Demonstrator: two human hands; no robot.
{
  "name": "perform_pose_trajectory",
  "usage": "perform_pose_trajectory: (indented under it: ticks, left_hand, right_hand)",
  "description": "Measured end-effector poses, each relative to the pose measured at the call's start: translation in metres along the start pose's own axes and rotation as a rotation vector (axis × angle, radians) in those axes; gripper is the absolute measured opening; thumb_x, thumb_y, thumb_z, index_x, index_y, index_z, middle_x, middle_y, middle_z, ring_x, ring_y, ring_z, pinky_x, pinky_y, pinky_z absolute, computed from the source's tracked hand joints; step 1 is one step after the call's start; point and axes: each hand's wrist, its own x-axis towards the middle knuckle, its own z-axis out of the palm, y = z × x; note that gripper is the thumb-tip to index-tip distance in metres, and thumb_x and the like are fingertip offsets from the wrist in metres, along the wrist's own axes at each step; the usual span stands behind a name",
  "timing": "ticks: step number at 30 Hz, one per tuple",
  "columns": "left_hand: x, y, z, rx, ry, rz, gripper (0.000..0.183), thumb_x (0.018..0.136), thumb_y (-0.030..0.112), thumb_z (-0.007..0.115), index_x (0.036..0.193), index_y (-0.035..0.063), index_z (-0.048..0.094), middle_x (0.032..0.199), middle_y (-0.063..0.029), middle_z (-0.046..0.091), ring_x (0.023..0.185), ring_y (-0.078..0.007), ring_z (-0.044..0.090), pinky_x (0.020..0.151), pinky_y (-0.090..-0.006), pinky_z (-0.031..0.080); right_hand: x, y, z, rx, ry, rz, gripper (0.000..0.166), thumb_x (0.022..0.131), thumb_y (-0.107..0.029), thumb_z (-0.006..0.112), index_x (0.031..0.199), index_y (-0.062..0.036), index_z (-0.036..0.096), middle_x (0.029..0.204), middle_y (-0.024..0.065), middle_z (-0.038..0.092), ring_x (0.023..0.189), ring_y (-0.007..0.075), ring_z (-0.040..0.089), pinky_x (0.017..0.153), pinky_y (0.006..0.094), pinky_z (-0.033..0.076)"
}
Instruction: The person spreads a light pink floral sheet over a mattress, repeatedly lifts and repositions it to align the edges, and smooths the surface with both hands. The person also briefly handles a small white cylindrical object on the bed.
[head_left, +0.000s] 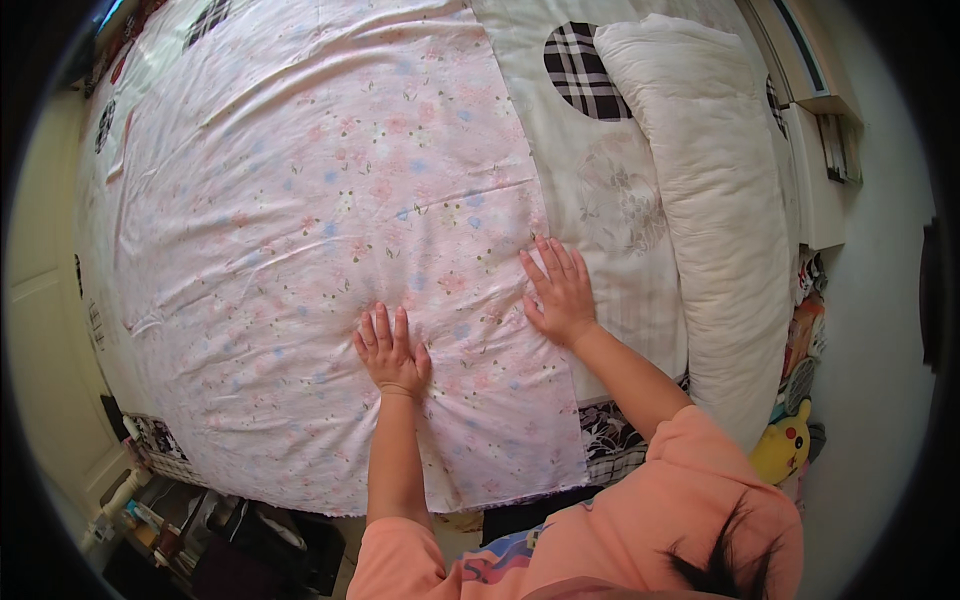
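Observation:
A pink floral cloth (322, 225) is spread over a bed, with creases running across it. My left hand (391, 352) lies palm down on the cloth, fingers apart, and folds fan out around the wrist. Further right, my right hand (559, 292) rests flat, fingers spread, at the cloth's right edge, partly over the cream bedding (607, 292) beneath. Neither hand grips anything. That bedding has black plaid circles and a grey flower pattern. A white quilted pad (720, 195), folded into a long strip, lies along the bed's right side.
Light cabinets (821, 172) stand at the upper right. A yellow plush toy (781, 450) and small items are beside the bed's right edge. Dark bags and bottles crowd the lower left, near a pale door (45, 300).

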Motion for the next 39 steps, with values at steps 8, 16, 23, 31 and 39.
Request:
perform_pose_trajectory:
  ticks: [8, 16, 23, 31, 39]
  left_hand:
    - [0.000, -0.004, 0.005, 0.037, 0.032, 0.039, 0.069, 0.076, 0.032, 0.051, 0.142, 0.0178, 0.041, 0.152, -0.0130, 0.031, 0.141, -0.0381, 0.023, 0.113, -0.0576, 0.011]
    - [0.001, -0.002, 0.000, 0.020, 0.002, 0.060, 0.068, 0.076, 0.030, 0.050, 0.142, 0.0133, 0.042, 0.152, -0.0163, 0.031, 0.141, -0.0405, 0.023, 0.113, -0.0575, 0.012]
    - [0.001, -0.003, 0.000, -0.009, 0.024, 0.057, 0.067, 0.078, 0.035, 0.050, 0.141, 0.0140, 0.044, 0.152, -0.0151, 0.030, 0.141, -0.0381, 0.023, 0.113, -0.0560, 0.011]
    - [0.000, -0.002, -0.003, -0.079, 0.006, -0.013, 0.068, 0.075, 0.037, 0.058, 0.141, 0.0238, 0.044, 0.154, -0.0087, 0.029, 0.142, -0.0331, 0.023, 0.114, -0.0537, 0.012]
    - [-0.005, -0.006, 0.004, -0.194, -0.021, -0.040, 0.059, 0.078, 0.040, 0.057, 0.133, 0.0170, 0.052, 0.146, -0.0105, 0.037, 0.141, -0.0358, 0.021, 0.111, -0.0584, 0.016]
  right_hand:
    - [0.176, -0.008, 0.000, -0.029, 0.239, 0.114, 0.080, 0.088, -0.051, 0.052, 0.148, -0.0053, 0.027, 0.156, 0.0147, 0.020, 0.145, 0.0276, 0.014, 0.116, 0.0493, 0.007]
    - [0.235, -0.045, 0.028, -0.148, 0.045, 0.009, 0.073, 0.092, -0.059, 0.037, 0.151, -0.0163, 0.024, 0.157, 0.0029, 0.021, 0.145, 0.0213, 0.016, 0.118, 0.0450, 0.008]
    - [0.253, -0.037, 0.028, -0.146, 0.053, -0.151, 0.069, 0.092, -0.058, 0.039, 0.151, -0.0258, 0.024, 0.158, 0.0002, 0.019, 0.146, 0.0206, 0.015, 0.118, 0.0456, 0.007]
    - [0.224, -0.098, 0.038, 0.016, 0.284, -0.002, 0.068, 0.091, -0.047, 0.052, 0.146, -0.0109, 0.036, 0.155, 0.0104, 0.026, 0.144, 0.0276, 0.020, 0.116, 0.0526, 0.009]
    - [0.142, -0.226, 0.070, 0.214, 0.197, -0.113, 0.071, 0.091, -0.047, 0.051, 0.144, -0.0023, 0.036, 0.153, 0.0166, 0.028, 0.143, 0.0318, 0.021, 0.115, 0.0541, 0.010]
